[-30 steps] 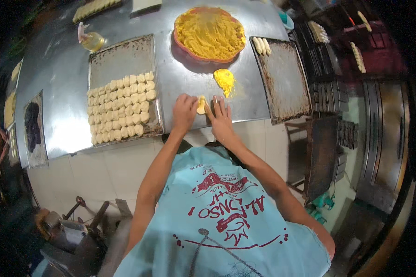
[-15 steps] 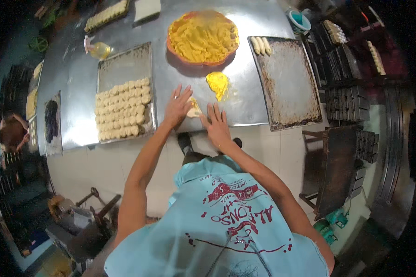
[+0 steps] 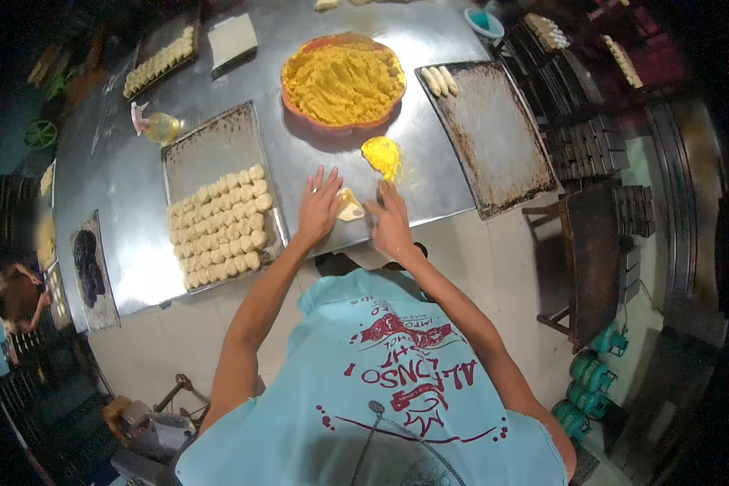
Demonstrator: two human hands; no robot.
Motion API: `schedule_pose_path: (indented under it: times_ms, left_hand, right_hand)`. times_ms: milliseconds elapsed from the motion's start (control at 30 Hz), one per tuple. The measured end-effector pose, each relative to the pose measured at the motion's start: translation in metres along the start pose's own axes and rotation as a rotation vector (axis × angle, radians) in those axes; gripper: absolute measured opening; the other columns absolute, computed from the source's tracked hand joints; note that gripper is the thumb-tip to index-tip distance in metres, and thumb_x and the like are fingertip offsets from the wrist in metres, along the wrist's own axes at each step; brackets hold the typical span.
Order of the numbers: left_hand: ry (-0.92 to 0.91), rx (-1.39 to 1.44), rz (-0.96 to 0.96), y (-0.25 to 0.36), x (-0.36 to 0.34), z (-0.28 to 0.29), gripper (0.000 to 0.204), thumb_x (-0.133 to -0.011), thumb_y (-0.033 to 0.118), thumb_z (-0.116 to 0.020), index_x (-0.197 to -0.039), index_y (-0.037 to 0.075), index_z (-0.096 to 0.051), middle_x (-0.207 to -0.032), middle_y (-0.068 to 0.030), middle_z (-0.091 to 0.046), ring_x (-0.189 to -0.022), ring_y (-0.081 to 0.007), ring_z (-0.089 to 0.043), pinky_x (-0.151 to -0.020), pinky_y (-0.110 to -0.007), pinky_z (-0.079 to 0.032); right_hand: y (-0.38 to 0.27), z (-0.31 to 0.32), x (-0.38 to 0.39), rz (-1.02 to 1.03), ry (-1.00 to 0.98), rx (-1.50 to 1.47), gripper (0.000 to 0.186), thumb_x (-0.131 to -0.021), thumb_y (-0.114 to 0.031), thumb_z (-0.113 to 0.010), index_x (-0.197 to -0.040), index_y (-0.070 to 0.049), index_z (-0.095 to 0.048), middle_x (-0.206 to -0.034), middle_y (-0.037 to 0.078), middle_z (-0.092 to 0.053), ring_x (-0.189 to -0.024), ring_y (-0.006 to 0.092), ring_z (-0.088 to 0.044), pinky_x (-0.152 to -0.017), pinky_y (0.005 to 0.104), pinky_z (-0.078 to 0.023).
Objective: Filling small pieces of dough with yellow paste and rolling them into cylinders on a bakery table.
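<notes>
A small flattened piece of dough [image 3: 351, 208], with yellow spread on it, lies near the table's front edge between my hands. My left hand [image 3: 321, 204] rests flat at its left side, fingers stretched out, holding nothing. My right hand [image 3: 391, 223] is just right of the dough. Its fingers point forward and touch the lower tip of a bright yellow mound of soft spread [image 3: 380, 154], while its thumb stands apart near the dough. Beyond the mound sits a large orange scalloped bowl [image 3: 287, 104] heaped with a yellow mash [image 3: 344, 81].
At left, a metal tray [image 3: 215, 150] carries rows of dough pieces [image 3: 219, 227]; a spray bottle [image 3: 160, 127] stands behind it. At right, a worn tray [image 3: 494, 138] holds three dough rolls [image 3: 439, 81]. A dark tray [image 3: 89, 267] lies far left, where another person [image 3: 16, 296] works.
My right hand has drawn its fingers in and shifted from the dough's edge to the yellow mound's tip. My left hand has slid off the dough to lie beside it. The view has shifted.
</notes>
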State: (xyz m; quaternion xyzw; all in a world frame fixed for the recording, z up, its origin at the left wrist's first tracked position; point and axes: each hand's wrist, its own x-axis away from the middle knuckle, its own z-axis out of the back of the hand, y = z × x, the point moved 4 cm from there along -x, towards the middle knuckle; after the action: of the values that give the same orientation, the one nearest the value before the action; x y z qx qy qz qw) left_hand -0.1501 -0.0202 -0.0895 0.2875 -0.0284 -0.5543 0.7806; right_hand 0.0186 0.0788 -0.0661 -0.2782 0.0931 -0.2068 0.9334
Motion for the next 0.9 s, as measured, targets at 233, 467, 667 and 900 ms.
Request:
schedule_pose_path:
  times_ms: [233, 467, 667, 900]
  left_hand:
    - [0.057, 0.092, 0.035, 0.005, 0.003, 0.001, 0.037, -0.097, 0.013, -0.054, -0.131, 0.001, -0.058, -0.152, -0.0126, -0.047, -0.146, -0.0373, -0.032, -0.119, -0.054, -0.023]
    - [0.007, 0.051, 0.193, 0.031, 0.018, -0.026, 0.045, -0.095, 0.022, -0.058, -0.135, 0.0, -0.055, -0.154, -0.0189, -0.041, -0.147, -0.0384, -0.029, -0.12, -0.053, -0.021]
    - [0.119, -0.236, 0.14, 0.025, 0.002, -0.014, 0.054, -0.093, 0.032, -0.064, -0.137, 0.002, -0.054, -0.154, -0.0197, -0.04, -0.145, -0.0419, -0.031, -0.12, -0.053, -0.021]
    - [-0.034, -0.09, 0.208, 0.022, 0.011, -0.015, 0.06, -0.09, 0.035, -0.067, -0.141, 0.006, -0.053, -0.157, -0.0117, -0.04, -0.148, -0.0461, -0.02, -0.119, -0.063, -0.015]
  right_hand:
    - [-0.032, -0.029, -0.011, 0.04, 0.088, 0.192, 0.075, -0.072, 0.002, -0.065, -0.144, -0.01, -0.051, -0.161, 0.025, -0.023, -0.148, 0.0477, -0.021, -0.114, 0.0634, -0.025]
    - [-0.028, 0.012, 0.018, 0.033, -0.185, 0.226, 0.064, -0.075, -0.009, -0.068, -0.138, -0.005, -0.055, -0.159, 0.025, -0.026, -0.147, 0.0476, -0.023, -0.117, 0.0601, -0.023]
    - [0.044, 0.05, 0.014, -0.059, 0.121, 0.035, 0.055, -0.07, -0.001, -0.067, -0.125, -0.003, -0.065, -0.152, 0.028, -0.037, -0.142, 0.0451, -0.034, -0.116, 0.054, -0.03]
    - [0.09, 0.066, 0.004, -0.162, 0.364, 0.028, 0.048, -0.076, 0.003, -0.061, -0.124, -0.001, -0.064, -0.149, 0.03, -0.039, -0.14, 0.0469, -0.036, -0.117, 0.0529, -0.027]
